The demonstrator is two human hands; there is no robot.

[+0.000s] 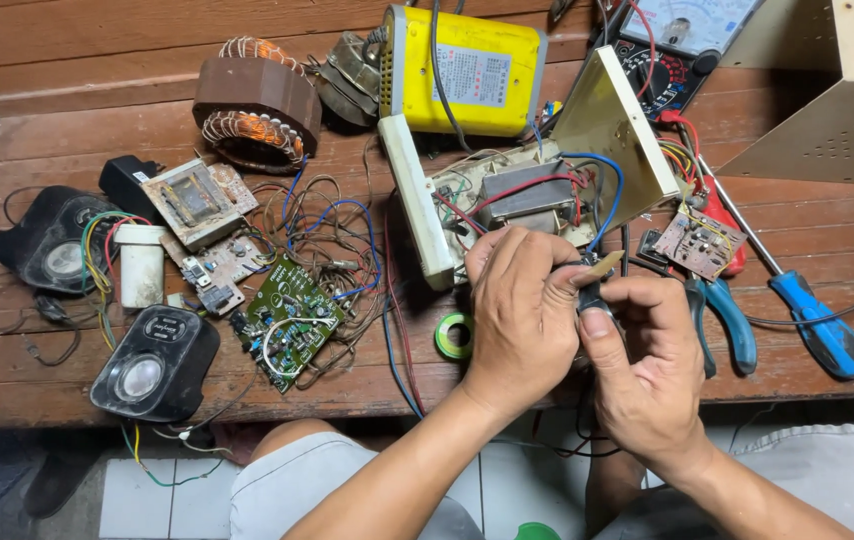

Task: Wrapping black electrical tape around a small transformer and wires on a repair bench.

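At the near edge of the wooden table (pixel 67 400), the left hand (pixel 522 310) and right hand (pixel 647 365) meet, both pinching a small black part (pixel 592 297) with a tan tip between fingertips. Just beyond them lies an opened chassis (pixel 527 195) with a transformer, blue-handled pliers (pixel 727 320) to its right. Towards the far edge stands a yellow box (pixel 467 75).

Small black part (pixel 592 297) with a tan tip, pinched upright between both hands above the bench edge
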